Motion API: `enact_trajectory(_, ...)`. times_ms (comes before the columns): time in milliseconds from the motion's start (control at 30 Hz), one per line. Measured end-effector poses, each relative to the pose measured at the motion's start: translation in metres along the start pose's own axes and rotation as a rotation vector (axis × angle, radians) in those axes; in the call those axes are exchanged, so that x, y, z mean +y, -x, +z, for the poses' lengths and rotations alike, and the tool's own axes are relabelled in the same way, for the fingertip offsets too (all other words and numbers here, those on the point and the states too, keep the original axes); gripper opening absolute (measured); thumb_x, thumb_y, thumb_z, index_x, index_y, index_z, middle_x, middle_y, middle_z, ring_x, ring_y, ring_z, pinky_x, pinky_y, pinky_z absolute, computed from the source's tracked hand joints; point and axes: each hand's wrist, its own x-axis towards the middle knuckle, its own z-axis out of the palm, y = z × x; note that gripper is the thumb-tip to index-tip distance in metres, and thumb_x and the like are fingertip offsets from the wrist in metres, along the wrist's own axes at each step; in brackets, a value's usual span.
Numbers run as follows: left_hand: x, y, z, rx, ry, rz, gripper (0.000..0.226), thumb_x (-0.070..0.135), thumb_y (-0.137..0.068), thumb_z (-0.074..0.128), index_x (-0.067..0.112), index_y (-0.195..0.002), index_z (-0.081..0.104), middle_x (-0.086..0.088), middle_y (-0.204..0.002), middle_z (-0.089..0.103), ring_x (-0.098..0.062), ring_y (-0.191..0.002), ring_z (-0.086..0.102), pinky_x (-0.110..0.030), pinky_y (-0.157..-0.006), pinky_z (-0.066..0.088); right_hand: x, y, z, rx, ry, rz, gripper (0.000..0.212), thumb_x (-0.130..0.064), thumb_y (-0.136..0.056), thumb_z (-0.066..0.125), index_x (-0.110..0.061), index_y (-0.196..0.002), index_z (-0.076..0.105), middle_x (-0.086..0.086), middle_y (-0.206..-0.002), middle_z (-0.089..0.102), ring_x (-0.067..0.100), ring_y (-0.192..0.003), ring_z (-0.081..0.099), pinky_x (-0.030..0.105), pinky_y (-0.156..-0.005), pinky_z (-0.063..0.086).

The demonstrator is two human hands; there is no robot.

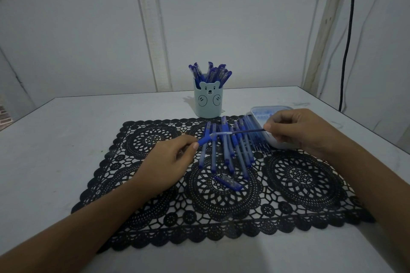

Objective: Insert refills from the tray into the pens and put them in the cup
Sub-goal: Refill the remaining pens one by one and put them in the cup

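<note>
Black lace covers the near part of the white worktop [66,139]: a mat [295,186] of round openwork patterns, with the person's two bare forearms [88,228] reaching in over its front edge. On the middle of the mat, nearest of the task's things, a short blue pen piece [228,183] lies tilted and by itself.

Just beyond it the left hand [170,162] pinches the blue grip end of a pen [206,139] between thumb and curled fingers, holding it clear of the mat and pointing up to the right. Opposite, the right hand [299,131] pinches the dark end of a thin refill [244,132] with thumb and fingertips. The refill runs almost level between the two hands, and its clear left end meets the mouth of the pen; how far it sits inside I cannot tell.

Under that span a heap of loose pens [226,153] lies on the mat, side by side, mostly pointing away from the person. Right of the heap, partly behind the right hand, stands the pale tray [266,109], with spare refills [255,137] bunched at its left side.

Farther back, at the mat's far edge, the pale blue-green bear-faced cup [208,104] stands upright, capped pens [210,73] bristling from it. Behind is a white wall, with a black cable [346,51] hanging at the right.
</note>
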Motion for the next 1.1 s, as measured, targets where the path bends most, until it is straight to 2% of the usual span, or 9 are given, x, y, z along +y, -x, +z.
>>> enact_trajectory(100,-0.001,0.002,0.001,-0.02,-0.092,0.059,0.026,0.037,-0.089,0.039,0.024,-0.096,0.06,0.011,-0.062,0.055,-0.006,-0.06,0.052,-0.016,-0.05,0.037,-0.001,0.001,-0.001,0.009,-0.042,-0.006,0.01,-0.015,-0.067,0.068,-0.007,-0.067,0.062,-0.001,-0.051,0.05,0.01,-0.051,0.044,0.015,-0.048,0.042)
enact_trajectory(267,0.002,0.005,0.002,-0.108,-0.224,0.189,0.04,0.046,-0.089,0.029,0.025,-0.105,0.06,0.018,-0.074,0.058,-0.003,-0.07,0.053,-0.009,-0.056,0.039,-0.005,0.007,0.007,-0.093,-0.034,-0.008,0.014,-0.02,-0.061,0.069,-0.009,-0.067,0.066,0.002,-0.055,0.057,0.014,-0.055,0.051,0.021,-0.054,0.045)
enact_trajectory(467,0.002,0.004,0.001,-0.117,-0.165,0.182,0.039,0.045,-0.088,0.032,0.026,-0.106,0.06,0.024,-0.068,0.051,0.005,-0.067,0.051,-0.007,-0.056,0.036,-0.002,0.02,0.049,-0.262,0.037,-0.078,0.02,-0.027,-0.08,0.06,-0.021,-0.095,0.072,-0.002,-0.083,0.071,0.013,-0.078,0.064,0.022,-0.071,0.053)
enact_trajectory(600,0.002,0.004,0.001,-0.12,-0.153,0.187,0.038,0.045,-0.088,0.033,0.025,-0.105,0.061,0.023,-0.066,0.049,0.003,-0.064,0.051,-0.008,-0.053,0.034,-0.001,0.02,0.055,-0.199,0.13,-0.126,0.025,-0.016,-0.091,0.052,-0.03,-0.098,0.071,-0.013,-0.076,0.065,0.004,-0.069,0.057,0.016,-0.068,0.049)
enact_trajectory(700,0.002,0.003,0.001,-0.123,-0.146,0.178,0.034,0.042,-0.09,0.036,0.025,-0.106,0.061,0.02,-0.067,0.052,0.001,-0.064,0.051,-0.009,-0.053,0.034,-0.002,0.021,0.058,-0.166,0.104,-0.166,0.028,-0.011,-0.087,0.058,-0.035,-0.1,0.066,-0.002,-0.086,0.067,0.0,-0.068,0.056,0.016,-0.068,0.051)
enact_trajectory(767,0.002,0.003,0.002,-0.105,-0.125,0.177,0.036,0.043,-0.089,0.035,0.024,-0.105,0.061,0.016,-0.069,0.057,-0.003,-0.065,0.052,-0.011,-0.053,0.036,-0.003,0.021,0.059,-0.156,0.102,-0.187,0.03,-0.013,-0.085,0.061,-0.036,-0.105,0.063,0.0,-0.088,0.068,-0.001,-0.071,0.058,0.013,-0.068,0.049)
enact_trajectory(900,0.0,0.002,0.002,-0.045,-0.064,0.136,0.035,0.044,-0.087,0.035,0.024,-0.099,0.062,0.01,-0.06,0.055,-0.011,-0.06,0.052,-0.016,-0.049,0.036,-0.003,0.02,0.055,-0.1,0.248,-0.236,0.027,-0.021,-0.089,0.057,-0.041,-0.107,0.058,-0.019,-0.097,0.066,-0.006,-0.089,0.06,0.006,-0.075,0.045)
enact_trajectory(1000,-0.001,0.001,0.002,-0.001,-0.051,0.078,0.023,0.035,-0.09,0.043,0.024,-0.097,0.062,0.011,-0.059,0.054,-0.008,-0.059,0.052,-0.015,-0.05,0.038,-0.004,0.02,0.05,-0.05,0.381,-0.289,0.025,-0.026,-0.09,0.054,-0.037,-0.112,0.06,-0.022,-0.103,0.062,-0.008,-0.095,0.056,0.001,-0.078,0.04)
enact_trajectory(1100,-0.001,0.0,0.002,0.014,-0.041,0.028,0.013,0.023,-0.094,0.047,0.026,-0.095,0.06,0.01,-0.062,0.057,-0.012,-0.062,0.054,-0.02,-0.053,0.041,-0.008,0.023,0.045,-0.095,0.502,-0.353,0.018,-0.025,-0.088,0.057,-0.029,-0.102,0.067,-0.022,-0.094,0.062,-0.011,-0.088,0.054,0.003,-0.073,0.039)
